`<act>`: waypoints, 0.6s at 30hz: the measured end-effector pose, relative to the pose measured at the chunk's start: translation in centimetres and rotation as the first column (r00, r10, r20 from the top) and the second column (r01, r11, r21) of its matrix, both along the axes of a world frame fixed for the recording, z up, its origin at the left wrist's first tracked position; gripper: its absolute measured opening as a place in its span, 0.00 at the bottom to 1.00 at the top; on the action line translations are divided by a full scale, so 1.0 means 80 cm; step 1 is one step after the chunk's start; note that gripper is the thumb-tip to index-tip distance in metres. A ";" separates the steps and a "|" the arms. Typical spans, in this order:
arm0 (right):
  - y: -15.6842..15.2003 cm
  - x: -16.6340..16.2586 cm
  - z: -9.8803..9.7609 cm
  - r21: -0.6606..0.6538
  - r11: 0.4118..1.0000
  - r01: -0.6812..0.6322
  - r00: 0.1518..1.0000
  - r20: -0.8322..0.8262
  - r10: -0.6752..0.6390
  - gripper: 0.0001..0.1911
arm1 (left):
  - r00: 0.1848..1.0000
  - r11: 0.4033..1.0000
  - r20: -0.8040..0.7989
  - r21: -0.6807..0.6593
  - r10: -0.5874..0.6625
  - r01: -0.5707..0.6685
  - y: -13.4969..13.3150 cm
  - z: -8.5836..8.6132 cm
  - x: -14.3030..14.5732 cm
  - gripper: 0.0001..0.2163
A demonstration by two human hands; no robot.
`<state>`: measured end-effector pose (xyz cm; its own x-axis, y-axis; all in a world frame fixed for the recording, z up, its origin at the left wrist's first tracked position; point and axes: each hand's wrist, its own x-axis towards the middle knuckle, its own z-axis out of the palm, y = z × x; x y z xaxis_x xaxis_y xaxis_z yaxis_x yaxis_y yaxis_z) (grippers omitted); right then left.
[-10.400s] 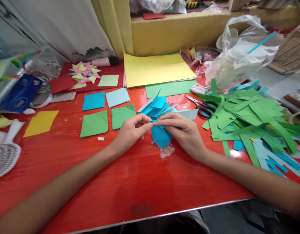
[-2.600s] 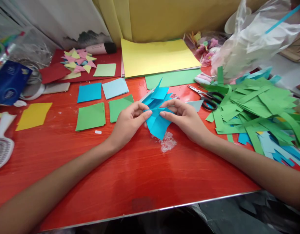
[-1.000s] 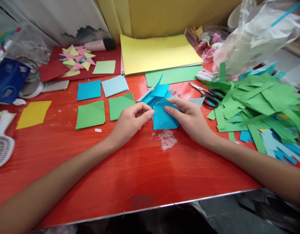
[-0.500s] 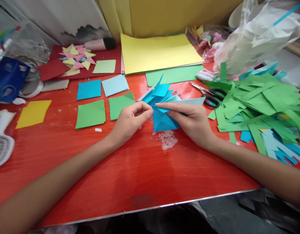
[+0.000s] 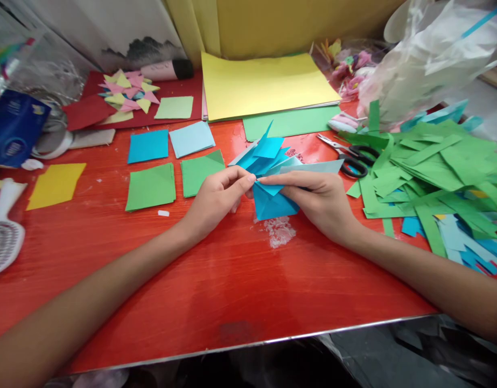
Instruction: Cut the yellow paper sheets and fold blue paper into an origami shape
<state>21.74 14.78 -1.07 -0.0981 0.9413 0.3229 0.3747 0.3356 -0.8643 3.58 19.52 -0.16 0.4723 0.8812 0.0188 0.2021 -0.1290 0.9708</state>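
Observation:
A bright blue folded paper [image 5: 273,208] is between my hands above the table, its lower part showing a flat panel with creases. My left hand [image 5: 219,200] pinches its left edge between thumb and bent fingers. From the other side my right hand [image 5: 323,202] grips it, index finger stretched along the top and the tip close to my left thumb. Just behind stand more folded paper pieces [image 5: 268,148], blue and pale blue with pointed tips. Where they end and the held paper begins is partly hidden by my fingers.
Square stacks of green [image 5: 150,187], blue [image 5: 148,146] and pale blue paper [image 5: 191,139] lie left of centre. Black-handled scissors [image 5: 355,161] rest beside a heap of green strips [image 5: 434,161] at right. Yellow sheets [image 5: 268,86] lie behind; the red table's front edge [image 5: 248,345] is near me.
My left thumb has shifted slightly up and right, closer to my right index fingertip. Both hands keep hold of the blue paper. The whole view has shifted a little.

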 end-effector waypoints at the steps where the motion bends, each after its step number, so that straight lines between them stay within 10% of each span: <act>1: 0.000 0.000 0.000 -0.002 1.000 -0.006 1.000 -0.006 0.006 0.13 | 1.000 1.000 -0.001 -0.001 -0.009 0.009 0.000 0.000 0.000 0.10; 8: 0.003 0.000 0.001 -0.097 0.995 -0.028 0.989 -0.149 0.014 0.12 | 0.999 0.999 0.036 0.031 0.021 -0.022 0.003 -0.007 -0.002 0.09; 12: 0.006 -0.006 -0.003 -0.245 0.935 -0.257 0.894 -0.427 0.134 0.31 | 0.960 0.983 0.218 0.003 0.177 -0.182 0.010 -0.014 -0.005 0.09; 18: 0.001 -0.015 0.000 -0.415 0.836 -0.360 0.897 -0.401 0.187 0.13 | 0.975 0.994 0.196 0.018 0.105 -0.111 -0.001 -0.010 -0.002 0.09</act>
